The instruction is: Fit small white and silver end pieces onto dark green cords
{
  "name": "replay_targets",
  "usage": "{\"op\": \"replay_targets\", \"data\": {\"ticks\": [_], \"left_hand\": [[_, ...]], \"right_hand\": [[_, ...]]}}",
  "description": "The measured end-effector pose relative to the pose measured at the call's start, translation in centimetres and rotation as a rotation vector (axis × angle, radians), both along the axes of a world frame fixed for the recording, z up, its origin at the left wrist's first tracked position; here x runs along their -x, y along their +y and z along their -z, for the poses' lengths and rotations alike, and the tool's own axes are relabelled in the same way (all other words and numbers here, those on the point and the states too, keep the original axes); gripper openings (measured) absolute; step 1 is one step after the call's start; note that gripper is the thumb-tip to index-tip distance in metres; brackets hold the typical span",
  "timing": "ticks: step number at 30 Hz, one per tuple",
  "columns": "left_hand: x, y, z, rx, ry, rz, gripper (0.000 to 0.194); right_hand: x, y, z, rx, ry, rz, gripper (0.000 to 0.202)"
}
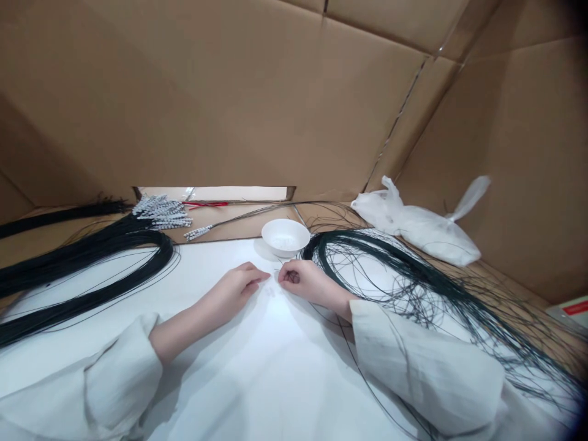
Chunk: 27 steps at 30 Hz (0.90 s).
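Over the white tabletop my left hand [234, 291] is closed in a pinch, thumb against forefinger. What it holds, if anything, is too small to make out. Just to its right, with a small gap between, my right hand [312, 283] is curled shut on a thin dark cord [292, 277], part of which shows inside the fingers. A strand runs down the table from beneath the right wrist. Tiny whitish bits [270, 293] lie below the fingertips. Directly behind the hands stands a white bowl [285, 237], its contents hard to discern.
Loose dark cords [413, 269] spread along the right side. At left lies a thick bundle of cords [92, 251] with black-and-white beaded ends [160, 211]. A few beaded strands [198, 233] lie behind. White plastic bags [422, 226] rest back right. Cardboard walls [206, 92] surround the table.
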<state>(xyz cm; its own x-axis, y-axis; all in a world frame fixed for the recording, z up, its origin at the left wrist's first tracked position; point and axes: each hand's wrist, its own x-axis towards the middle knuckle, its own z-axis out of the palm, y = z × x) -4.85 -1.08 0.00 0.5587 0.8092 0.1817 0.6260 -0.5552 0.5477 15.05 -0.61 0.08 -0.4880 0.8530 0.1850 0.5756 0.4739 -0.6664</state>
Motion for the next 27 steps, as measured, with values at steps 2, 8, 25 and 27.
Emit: {"op": "replay_targets", "data": {"ticks": [2, 8, 25, 27], "left_hand": [[-0.1, 0.0, 0.2, -0.036, 0.012, 0.056, 0.036], [-0.4, 0.1, 0.7, -0.170, 0.084, 0.106, 0.026], [0.3, -0.6, 0.9, -0.181, 0.049, 0.002, 0.031], [0.6, -0.6, 0.8, -0.101, -0.029, -0.044, 0.032]], "right_hand": [[-0.1, 0.0, 0.0, 0.017, 0.005, 0.004, 0.014], [-0.2, -0.2, -0.2, 0.064, 0.002, -0.012, 0.016], [-0.9, -2.0, -0.2, 0.081, 0.001, 0.013, 0.019], [-1.0, -2.0, -0.3, 0.103, -0.004, 0.003, 0.021]]}}
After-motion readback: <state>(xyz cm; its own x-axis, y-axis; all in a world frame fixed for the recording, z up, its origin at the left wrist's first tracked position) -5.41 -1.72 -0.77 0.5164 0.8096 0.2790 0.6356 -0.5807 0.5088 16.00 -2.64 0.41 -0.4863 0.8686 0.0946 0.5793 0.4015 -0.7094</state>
